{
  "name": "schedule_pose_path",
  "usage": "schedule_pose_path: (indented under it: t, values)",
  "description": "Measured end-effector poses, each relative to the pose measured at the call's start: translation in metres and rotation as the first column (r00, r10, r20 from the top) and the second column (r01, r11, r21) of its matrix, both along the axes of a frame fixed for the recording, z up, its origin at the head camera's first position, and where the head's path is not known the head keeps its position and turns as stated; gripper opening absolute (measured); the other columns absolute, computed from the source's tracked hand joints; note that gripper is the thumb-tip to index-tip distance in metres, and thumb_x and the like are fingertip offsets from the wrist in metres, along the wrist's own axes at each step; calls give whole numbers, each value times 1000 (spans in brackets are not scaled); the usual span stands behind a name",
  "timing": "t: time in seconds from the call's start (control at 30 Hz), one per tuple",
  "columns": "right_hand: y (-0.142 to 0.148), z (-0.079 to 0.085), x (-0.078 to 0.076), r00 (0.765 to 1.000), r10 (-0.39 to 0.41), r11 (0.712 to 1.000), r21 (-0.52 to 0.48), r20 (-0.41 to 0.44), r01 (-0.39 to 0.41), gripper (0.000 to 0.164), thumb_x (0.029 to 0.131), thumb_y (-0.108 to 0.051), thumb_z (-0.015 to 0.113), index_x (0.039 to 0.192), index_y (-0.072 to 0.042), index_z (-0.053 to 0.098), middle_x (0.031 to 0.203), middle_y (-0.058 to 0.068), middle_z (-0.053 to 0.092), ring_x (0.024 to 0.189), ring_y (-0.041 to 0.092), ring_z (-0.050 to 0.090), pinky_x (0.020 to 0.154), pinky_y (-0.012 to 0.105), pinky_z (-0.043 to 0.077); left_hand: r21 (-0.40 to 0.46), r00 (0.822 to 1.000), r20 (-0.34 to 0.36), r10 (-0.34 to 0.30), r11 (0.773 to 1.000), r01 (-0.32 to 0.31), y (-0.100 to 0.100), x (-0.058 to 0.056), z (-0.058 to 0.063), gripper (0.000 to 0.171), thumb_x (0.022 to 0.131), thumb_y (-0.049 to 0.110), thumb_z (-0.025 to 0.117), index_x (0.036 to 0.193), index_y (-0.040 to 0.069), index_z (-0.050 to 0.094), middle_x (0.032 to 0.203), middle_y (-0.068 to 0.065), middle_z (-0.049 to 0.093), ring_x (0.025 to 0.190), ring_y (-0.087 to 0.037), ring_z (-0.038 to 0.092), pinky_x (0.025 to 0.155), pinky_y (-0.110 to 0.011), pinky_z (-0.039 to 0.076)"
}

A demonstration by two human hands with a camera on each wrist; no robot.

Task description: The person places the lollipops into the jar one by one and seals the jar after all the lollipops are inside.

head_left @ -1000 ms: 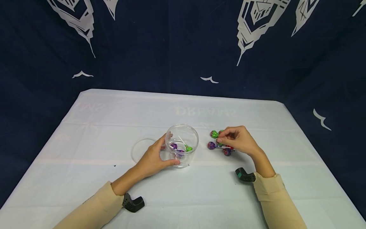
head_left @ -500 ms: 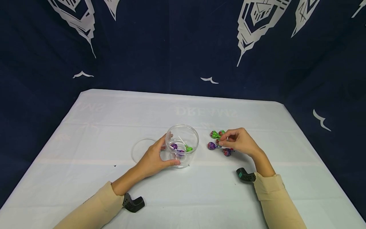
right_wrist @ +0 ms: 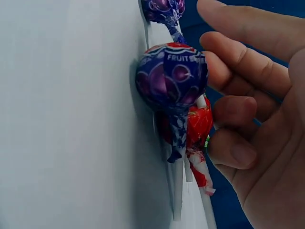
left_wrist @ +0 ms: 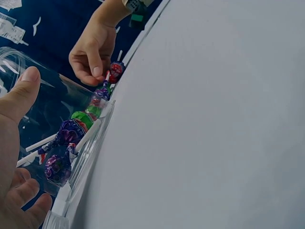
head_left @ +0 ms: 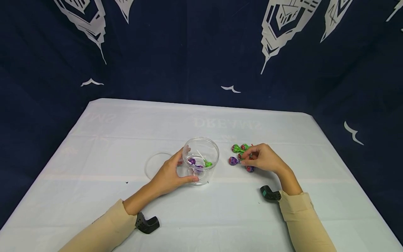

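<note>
My left hand (head_left: 168,176) grips a clear plastic jar (head_left: 201,139), thumb on the near side and fingers round the far side. Inside the jar lie purple lollipops (left_wrist: 58,168) and a green one (head_left: 208,163), their white sticks at angles. To its right, my right hand (head_left: 262,158) is low over a small cluster of lollipops. Its thumb and index fingertips are by the neck of a purple lollipop (head_left: 233,161); a gap shows between them in the right wrist view. Another purple lollipop (right_wrist: 171,76) and a red-wrapped one (right_wrist: 199,125) lie beneath the hand.
Green-wrapped lollipops (head_left: 236,148) lie at the cluster's far side. A clear round lid (head_left: 157,154) rests left of the jar, partly behind my left hand. The white-covered table (head_left: 201,217) meets a dark blue patterned curtain (head_left: 201,52) at the back.
My right hand has moved slightly toward me, from the green lollipops to the purple lollipop's neck, uncovering more of the green ones. The left hand and jar stay in place.
</note>
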State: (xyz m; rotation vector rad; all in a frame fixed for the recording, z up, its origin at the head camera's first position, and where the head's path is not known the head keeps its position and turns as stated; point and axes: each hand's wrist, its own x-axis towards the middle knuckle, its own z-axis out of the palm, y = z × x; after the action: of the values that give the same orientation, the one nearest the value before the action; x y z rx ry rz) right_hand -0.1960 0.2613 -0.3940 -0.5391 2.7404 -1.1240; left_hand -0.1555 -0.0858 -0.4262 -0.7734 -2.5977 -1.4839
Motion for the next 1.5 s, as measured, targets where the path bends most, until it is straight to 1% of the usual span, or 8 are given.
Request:
schedule_pose_path:
  t: [0.17,0.33,0.53,0.77,1.03,1.27,1.5]
  values:
    - [0,-1,0,1000,1,998,60,-14,0,15,71,-23,79,78,-13,70,62,-2,60,49,9,42,42,22,36,1,1000,-2,3,1000,-3,0,0,-2,99,64,55,75,145,23,26,138,1,41,116,-16,47,93,-31,45]
    - [0,-2,0,1000,7,996,90,-19,-5,11,72,-20,79,78,-15,71,67,-4,63,51,10,46,44,22,40,7,1000,-22,2,1000,-2,0,-1,-3,99,65,53,76,144,21,27,137,0,42,115,-17,48,92,-33,45]
    - [0,-1,0,999,18,992,129,-31,-14,7,72,-18,78,76,-17,72,70,-6,64,51,10,48,42,22,39,6,1000,-14,3,1000,-3,0,-1,-2,99,64,54,75,144,22,27,137,0,42,116,-16,47,93,-32,45]
    - [-2,-1,-1,999,14,986,168,-46,-6,6,72,-19,79,73,-19,73,72,-9,65,56,11,50,45,23,41,7,1000,-14,-1,1000,1,1,-1,-1,99,64,51,77,144,21,27,137,-2,43,116,-17,48,93,-32,45]
    - [-2,-2,0,999,13,985,172,-47,-5,7,71,-21,79,73,-19,73,74,-8,66,62,13,52,50,24,43,-3,1000,18,1,1000,-1,0,0,-1,100,64,58,73,144,22,25,137,1,41,116,-14,46,93,-30,44]
    - [-3,-1,0,998,27,984,178,-58,-16,6,72,-19,78,72,-17,73,70,-9,65,61,11,50,50,23,41,9,1000,8,-9,1000,9,1,-1,-2,100,64,56,74,145,21,25,138,-2,41,119,-15,45,94,-30,44]
    - [-4,0,1,997,47,982,185,-60,-35,5,74,-19,77,71,-17,73,69,-9,64,59,11,49,49,24,40,2,1000,6,0,1000,0,1,-1,-2,100,65,56,74,145,22,25,138,3,41,117,-14,46,93,-30,44]
